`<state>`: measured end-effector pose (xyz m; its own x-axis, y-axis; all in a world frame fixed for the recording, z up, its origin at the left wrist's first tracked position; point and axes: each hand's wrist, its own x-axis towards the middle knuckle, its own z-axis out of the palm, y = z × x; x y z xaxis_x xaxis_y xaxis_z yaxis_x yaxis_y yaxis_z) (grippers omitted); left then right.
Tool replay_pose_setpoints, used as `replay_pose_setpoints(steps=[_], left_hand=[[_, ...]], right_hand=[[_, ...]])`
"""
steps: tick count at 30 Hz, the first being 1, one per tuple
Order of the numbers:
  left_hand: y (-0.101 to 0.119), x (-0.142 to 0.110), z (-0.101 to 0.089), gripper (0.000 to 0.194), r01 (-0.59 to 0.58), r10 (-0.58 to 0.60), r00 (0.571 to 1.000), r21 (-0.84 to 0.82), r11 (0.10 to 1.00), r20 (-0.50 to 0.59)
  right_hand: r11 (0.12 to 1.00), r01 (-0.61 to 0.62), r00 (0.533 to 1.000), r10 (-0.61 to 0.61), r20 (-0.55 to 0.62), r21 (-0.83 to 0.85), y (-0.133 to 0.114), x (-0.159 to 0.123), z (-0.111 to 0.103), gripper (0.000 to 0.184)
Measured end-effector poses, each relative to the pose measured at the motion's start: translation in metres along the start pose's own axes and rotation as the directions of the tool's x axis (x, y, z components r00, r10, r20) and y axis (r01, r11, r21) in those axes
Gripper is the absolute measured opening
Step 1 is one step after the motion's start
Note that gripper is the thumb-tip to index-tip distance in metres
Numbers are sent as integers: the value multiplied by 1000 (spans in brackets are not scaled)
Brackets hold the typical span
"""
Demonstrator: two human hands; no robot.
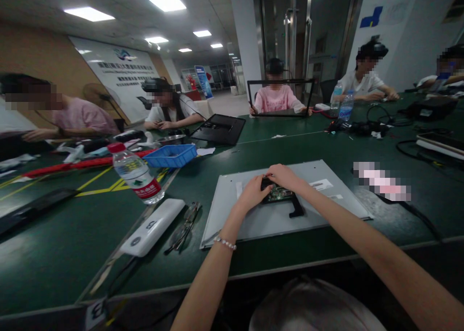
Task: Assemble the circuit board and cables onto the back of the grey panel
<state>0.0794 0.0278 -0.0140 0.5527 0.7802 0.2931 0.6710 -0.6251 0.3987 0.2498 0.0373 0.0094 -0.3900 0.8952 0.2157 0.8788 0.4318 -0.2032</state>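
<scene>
A green circuit board in a black plastic frame lies on a flat grey panel in front of me. My left hand, a bead bracelet on its wrist, grips the board's left side with the fingers curled at its top edge and the thumb over its face. From the right, my right hand reaches across and has its bent fingers closed on the far edge. Both hands' fingertips are partly hidden. A black L-shaped arm of the frame sticks out toward me.
Left of the panel are eyeglasses, a white power bank, a water bottle and a blue tray. A phone with a cable lies right. Across the table, a person holds up a black frame; several others sit around.
</scene>
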Motion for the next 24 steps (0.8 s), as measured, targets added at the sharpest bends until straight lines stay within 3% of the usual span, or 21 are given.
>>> replay_pose_setpoints(steps=[24], left_hand=[[0,-1,0,47,36,-36,999,21,999,12]], right_hand=[[994,9,1000,-12,28,109,3,-4,0,27]])
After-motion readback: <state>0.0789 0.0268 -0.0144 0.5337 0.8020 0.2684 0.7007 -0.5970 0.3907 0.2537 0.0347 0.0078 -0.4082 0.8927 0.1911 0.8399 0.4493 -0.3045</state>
